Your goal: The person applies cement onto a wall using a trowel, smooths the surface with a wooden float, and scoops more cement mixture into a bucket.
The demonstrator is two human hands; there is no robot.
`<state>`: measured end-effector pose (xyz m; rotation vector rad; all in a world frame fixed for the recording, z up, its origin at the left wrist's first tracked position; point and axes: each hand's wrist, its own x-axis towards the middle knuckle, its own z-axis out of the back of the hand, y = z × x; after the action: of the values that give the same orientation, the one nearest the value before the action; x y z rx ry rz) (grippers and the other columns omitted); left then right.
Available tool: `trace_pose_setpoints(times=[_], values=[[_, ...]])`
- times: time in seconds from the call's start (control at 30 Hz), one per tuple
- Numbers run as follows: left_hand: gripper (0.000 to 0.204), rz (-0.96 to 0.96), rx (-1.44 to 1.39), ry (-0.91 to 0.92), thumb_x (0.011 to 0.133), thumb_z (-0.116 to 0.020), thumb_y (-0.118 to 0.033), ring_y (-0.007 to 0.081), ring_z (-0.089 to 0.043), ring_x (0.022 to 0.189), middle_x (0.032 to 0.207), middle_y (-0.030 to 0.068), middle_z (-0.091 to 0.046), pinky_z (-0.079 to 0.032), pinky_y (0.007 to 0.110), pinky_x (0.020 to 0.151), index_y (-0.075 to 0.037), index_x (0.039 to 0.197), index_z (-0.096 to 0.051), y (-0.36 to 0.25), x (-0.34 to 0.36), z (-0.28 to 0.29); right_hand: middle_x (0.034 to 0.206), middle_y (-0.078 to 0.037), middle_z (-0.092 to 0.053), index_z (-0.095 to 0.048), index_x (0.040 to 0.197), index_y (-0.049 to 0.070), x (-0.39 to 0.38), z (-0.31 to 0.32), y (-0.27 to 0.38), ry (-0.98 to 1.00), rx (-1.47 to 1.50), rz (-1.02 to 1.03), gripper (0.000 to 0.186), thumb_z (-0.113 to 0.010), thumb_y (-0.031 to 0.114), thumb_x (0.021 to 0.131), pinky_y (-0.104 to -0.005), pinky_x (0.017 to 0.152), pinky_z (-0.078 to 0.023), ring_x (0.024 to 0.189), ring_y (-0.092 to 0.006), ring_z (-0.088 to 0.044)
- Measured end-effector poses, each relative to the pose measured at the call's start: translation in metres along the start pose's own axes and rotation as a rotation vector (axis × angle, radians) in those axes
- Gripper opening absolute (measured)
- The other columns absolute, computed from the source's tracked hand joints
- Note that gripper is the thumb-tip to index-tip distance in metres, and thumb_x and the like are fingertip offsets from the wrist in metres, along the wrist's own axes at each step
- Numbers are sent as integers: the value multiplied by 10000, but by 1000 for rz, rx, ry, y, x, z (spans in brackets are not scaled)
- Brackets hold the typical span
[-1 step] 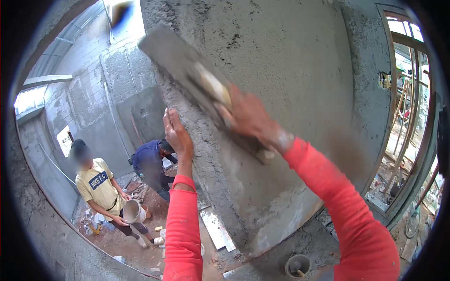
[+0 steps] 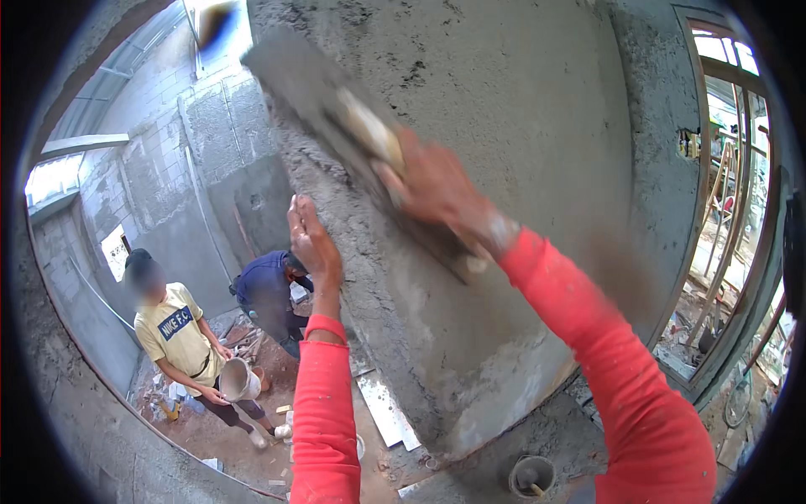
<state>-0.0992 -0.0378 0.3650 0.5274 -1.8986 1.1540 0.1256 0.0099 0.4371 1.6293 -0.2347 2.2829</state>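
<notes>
My right hand (image 2: pixel 424 185) is closed on the pale handle of a long grey plastering float (image 2: pixel 302 88), slanted across a plastered wall (image 2: pixel 520 126). The float is blurred and lies near the wall's rough left edge. My left hand (image 2: pixel 312 239), fingers stretched out upward, rests along that rough edge, below and left of the float.
A person (image 2: pixel 176 336) in a pale T-shirt holds a bucket (image 2: pixel 241 380); another in blue (image 2: pixel 273 294) bends behind. White boards (image 2: pixel 382 407) lie below the wall, a bucket (image 2: pixel 531 476) stands at bottom right. A wooden-framed opening (image 2: pixel 703 210) with poles outside is at right.
The float and my right hand have moved slightly up and left along the wall. My left hand has shifted very slightly left.
</notes>
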Motion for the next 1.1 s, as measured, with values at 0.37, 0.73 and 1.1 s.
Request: trace_pose_setpoints(times=[0.37,0.73,1.1], values=[[662,77,169,-166,1051,-493,-513,333,-627,1245,1330,228,-670,-432,375,1072,67,1340,-630,-26,-3,5,743,-93,-633,-670,1044,-3,99,88,-165,-221,44,-203,587,-647,578,966,-442,627,-513,691,-250,-634],[661,-9,237,-162,1061,-446,-534,373,-652,1188,1230,264,-698,-456,397,1012,48,1291,-661,-24,0,7,767,-149,-679,-604,1065,17,-184,6,-196,-353,70,-514,331,-649,338,999,-425,609,-520,654,-243,-660],[645,66,289,-161,1040,-485,-560,362,-697,1047,1122,244,-736,-496,420,916,14,1241,-700,-32,-5,4,888,-251,-702,-587,1146,-46,97,21,14,-161,162,7,437,-676,331,943,-518,736,-566,800,-421,-707]])
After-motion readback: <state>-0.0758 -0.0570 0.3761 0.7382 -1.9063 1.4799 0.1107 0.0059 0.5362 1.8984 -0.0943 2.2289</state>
